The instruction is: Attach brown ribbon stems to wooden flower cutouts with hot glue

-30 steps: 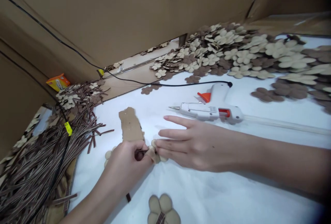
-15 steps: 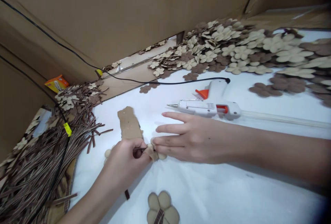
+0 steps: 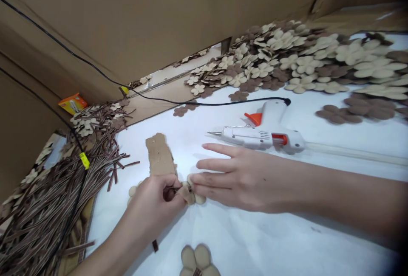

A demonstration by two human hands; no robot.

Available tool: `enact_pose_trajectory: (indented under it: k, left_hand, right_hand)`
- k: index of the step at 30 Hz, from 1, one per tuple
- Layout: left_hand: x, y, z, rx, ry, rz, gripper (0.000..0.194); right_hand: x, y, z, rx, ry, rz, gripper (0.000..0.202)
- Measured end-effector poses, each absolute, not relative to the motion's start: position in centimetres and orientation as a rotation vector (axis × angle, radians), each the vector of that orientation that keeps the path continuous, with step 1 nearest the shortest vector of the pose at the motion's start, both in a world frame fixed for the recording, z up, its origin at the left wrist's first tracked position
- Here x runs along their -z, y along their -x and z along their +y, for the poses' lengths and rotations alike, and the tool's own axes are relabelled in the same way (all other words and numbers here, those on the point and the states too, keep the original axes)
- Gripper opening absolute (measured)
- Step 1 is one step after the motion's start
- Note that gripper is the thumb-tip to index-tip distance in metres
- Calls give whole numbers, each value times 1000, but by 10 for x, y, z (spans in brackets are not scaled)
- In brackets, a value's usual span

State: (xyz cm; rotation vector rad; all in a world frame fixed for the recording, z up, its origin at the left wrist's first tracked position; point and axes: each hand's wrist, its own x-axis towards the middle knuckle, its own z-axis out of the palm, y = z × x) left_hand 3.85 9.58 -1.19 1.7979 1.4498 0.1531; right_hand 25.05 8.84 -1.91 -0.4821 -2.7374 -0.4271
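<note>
At your far left, a pile of striped strips [image 3: 47, 208] spreads beside the white sheet [image 3: 255, 242], with a cord [image 3: 75, 197] lying across it and a yellow tag [image 3: 84, 161] on that cord. Behind the strips stands an orange packet [image 3: 73, 104], next to some small pale flowers [image 3: 84, 124]. Your left hand [image 3: 156, 201] is closed in a pinch, thumb against bent forefinger, on a folded beige petal of the flower [image 3: 199, 196]; something dark and thin shows inside the grip. Beige petals [image 3: 132, 191] peek out behind that hand, and a dark strip end [image 3: 155, 246] shows below your wrist. Just beyond your knuckles lies a torn piece of card [image 3: 160, 155]. The flower is low on the sheet between your two hands, partly hidden by both. Nearer you, cut off by the lower edge of the view, is a second flower [image 3: 201, 257] with a striped piece at its centre. Your right hand [image 3: 248, 182] is flat, palm down, two fingers spread and the other two close together, their tips on the flower; you hide its thumb. Beyond it the glue gun [image 3: 251, 136] lies on its side, nozzle to the left, a clear stick [image 3: 350, 149] running out rightward. Behind the gun, brown and cream flowers [image 3: 296, 61] are heaped to the right.
</note>
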Motion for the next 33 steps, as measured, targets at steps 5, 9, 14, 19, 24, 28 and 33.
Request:
enact_pose_trajectory:
  k: [5,9,14,19,24,28,33]
  left_hand:
    - [8,-41,94,-117,-1813,1452,20]
    - [6,-41,94,-95,-1804,1427,21]
    - [7,-39,95,-108,-1824,1437,22]
    - [13,-36,98,-128,-1843,1422,23]
    - [14,-36,98,-125,-1849,1419,28]
    - [12,-37,97,-140,-1810,1403,23]
    - [14,-35,99,-111,-1772,1370,23]
  right_hand:
    - [17,-248,88,375,505,-2800,29]
    - [13,-252,88,411,499,-2809,29]
    - [16,-252,89,379,506,-2752,29]
    - [21,-252,89,368,506,-2706,28]
    - [24,-251,90,356,500,-2674,29]
    - [19,-248,91,338,511,-2720,30]
    - [15,-251,95,354,454,-2755,31]
